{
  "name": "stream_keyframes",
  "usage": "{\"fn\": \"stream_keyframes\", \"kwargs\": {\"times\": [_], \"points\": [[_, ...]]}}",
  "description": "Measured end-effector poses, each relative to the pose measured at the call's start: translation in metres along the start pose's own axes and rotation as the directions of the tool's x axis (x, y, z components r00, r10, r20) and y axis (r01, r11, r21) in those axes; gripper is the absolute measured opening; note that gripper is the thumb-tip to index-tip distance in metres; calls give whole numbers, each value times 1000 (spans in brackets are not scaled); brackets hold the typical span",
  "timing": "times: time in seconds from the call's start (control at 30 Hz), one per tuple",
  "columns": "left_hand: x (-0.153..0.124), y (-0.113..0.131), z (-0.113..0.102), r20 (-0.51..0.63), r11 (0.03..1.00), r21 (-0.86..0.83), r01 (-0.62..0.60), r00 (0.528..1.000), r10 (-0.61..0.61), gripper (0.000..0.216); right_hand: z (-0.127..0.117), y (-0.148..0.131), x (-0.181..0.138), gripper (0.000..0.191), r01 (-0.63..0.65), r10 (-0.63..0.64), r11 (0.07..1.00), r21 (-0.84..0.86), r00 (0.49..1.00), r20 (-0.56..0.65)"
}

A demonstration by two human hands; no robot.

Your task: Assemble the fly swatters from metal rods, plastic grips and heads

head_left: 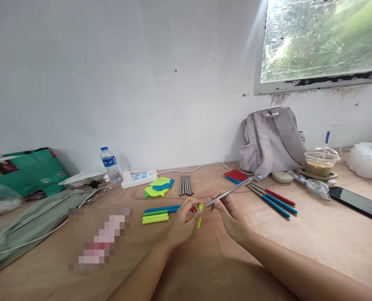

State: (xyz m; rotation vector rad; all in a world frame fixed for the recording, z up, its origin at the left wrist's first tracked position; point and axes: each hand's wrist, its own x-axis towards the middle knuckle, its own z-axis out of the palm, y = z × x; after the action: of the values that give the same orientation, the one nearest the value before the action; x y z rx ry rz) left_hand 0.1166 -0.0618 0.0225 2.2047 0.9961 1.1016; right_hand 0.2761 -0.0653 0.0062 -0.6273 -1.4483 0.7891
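My left hand (186, 219) pinches a short, hollow yellow-green plastic tube (199, 221), held nearly upright with its open end on top. My right hand (232, 219) grips a thin silver metal rod (229, 193), which slants up to the right. The rod's near end is close to the tube's mouth but apart from it. Just left of my left hand lie blue, green and yellow tubes (156, 218) in a row, partly hidden by it. Beyond are several bare metal tubes (186, 185) and a pile of flat yellow and blue plastic pieces (158, 187).
To the right, rods with red and blue handles (276, 203) lie by flat red and blue pieces (236, 175). A backpack (270, 142), cup (320, 163) and phone (358, 203) stand or lie farther right. A power strip (138, 179), bottle (110, 165) and grey-green cloth (38, 225) are left.
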Motion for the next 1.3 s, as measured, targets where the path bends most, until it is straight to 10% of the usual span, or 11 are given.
{"fn": "stream_keyframes", "kwargs": {"times": [0.5, 0.73, 1.07, 1.3], "points": [[-2, 5, 12, 76, 996, -75, 41, 996, -35, 20, -11, -19, 4, 16, 200, -33, 824, -530, 951, 307], [5, -32, -16, -179, 981, 187, 45, 984, -11, 10, -9, -3, 0, 18, 95, 94, 823, -560, 950, 298], [15, -90, -88, -518, 756, 489, 435, 842, -150, 20, -5, 5, -5, 20, 58, 165, 843, -535, 918, 360], [63, -121, -97, -253, 471, 796, 380, 916, -311, 40, -7, 6, -7, 24, 35, 160, 837, -546, 938, 306]]}}
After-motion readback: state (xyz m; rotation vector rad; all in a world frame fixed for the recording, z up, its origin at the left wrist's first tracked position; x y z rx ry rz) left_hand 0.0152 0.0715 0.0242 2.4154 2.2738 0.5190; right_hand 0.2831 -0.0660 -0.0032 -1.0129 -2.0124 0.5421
